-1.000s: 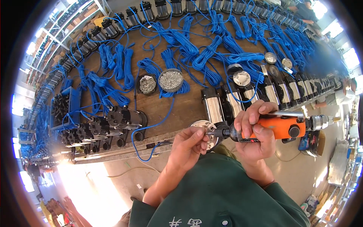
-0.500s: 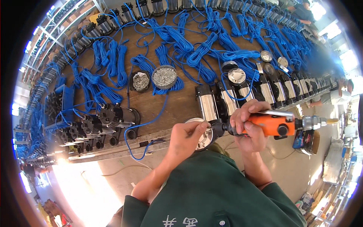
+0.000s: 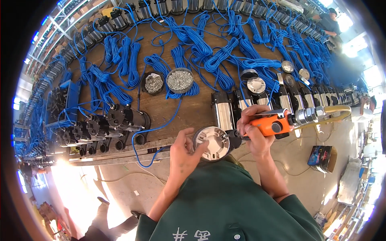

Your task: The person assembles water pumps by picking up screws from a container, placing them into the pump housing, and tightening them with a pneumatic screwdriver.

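My right hand [image 3: 254,130] is wrapped round an orange air screwdriver [image 3: 271,125], with a hose fitting at its right end. The tool lies nearly level, its black nose pointing left. Its tip meets the right part of a round, shiny metal end face [image 3: 212,149] with a dark rim, at the bench's front edge in front of my chest. Beside the left rim of this part is my left hand [image 3: 183,152], fingers apart and thumb reaching over the face. I see nothing held in it.
Two bowls of small metal parts [image 3: 180,80] stand on the wooden bench [image 3: 161,116]. Coiled blue cables [image 3: 221,54] cover its far side. Dark cylindrical pump bodies [image 3: 126,120] lie at left, with silver ones [image 3: 223,112] at right. A carton [image 3: 321,157] sits on the floor.
My left hand has let go of its pinch by the screwdriver's tip and moved left, fingers spreading. The metal face is now more exposed. Another person's legs have appeared at lower left.
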`<state>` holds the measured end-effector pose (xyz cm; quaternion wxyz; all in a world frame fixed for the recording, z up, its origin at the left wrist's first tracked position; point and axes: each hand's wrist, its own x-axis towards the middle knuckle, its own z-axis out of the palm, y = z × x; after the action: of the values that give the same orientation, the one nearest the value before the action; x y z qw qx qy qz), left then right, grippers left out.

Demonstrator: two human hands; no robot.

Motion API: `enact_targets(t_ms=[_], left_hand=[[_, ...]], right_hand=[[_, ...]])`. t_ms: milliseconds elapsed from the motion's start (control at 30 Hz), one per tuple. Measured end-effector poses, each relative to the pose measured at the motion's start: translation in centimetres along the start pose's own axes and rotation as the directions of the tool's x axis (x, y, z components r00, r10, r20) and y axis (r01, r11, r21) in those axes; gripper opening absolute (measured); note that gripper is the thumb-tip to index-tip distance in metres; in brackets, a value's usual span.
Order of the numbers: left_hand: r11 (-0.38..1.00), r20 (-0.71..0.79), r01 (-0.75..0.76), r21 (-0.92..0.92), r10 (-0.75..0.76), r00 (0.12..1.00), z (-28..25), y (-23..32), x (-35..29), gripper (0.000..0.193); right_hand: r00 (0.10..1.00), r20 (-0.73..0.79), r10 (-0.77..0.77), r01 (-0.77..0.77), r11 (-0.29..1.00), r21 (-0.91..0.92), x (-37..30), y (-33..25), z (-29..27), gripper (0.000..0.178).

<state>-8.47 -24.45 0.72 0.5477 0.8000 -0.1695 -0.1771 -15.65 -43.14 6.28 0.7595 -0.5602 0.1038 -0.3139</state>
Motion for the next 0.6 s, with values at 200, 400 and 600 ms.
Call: enact_targets(t_ms=[200, 400, 600], left_hand=[[0.941, 0.112, 0.248, -0.230, -0.227, 0.967, 0.2, -3.2, -0.5, 0.060], [0.874, 0.131, 0.288, -0.392, -0.257, 0.958, 0.9, -4.3, -0.7, 0.063], [0.788, 0.146, 0.292, -0.542, -0.254, 0.956, 1.3, -4.1, -0.9, 0.062]], right_hand=[[0.978, 0.183, 0.098, -0.069, 0.985, -0.155, 0.5, 0.2, 1.0, 0.025], [0.971, 0.231, 0.064, -0.025, 0.986, -0.166, -0.1, 0.8, 1.2, 0.030], [0.971, 0.235, 0.044, -0.004, 0.986, -0.165, 0.1, 0.8, 1.2, 0.029]])
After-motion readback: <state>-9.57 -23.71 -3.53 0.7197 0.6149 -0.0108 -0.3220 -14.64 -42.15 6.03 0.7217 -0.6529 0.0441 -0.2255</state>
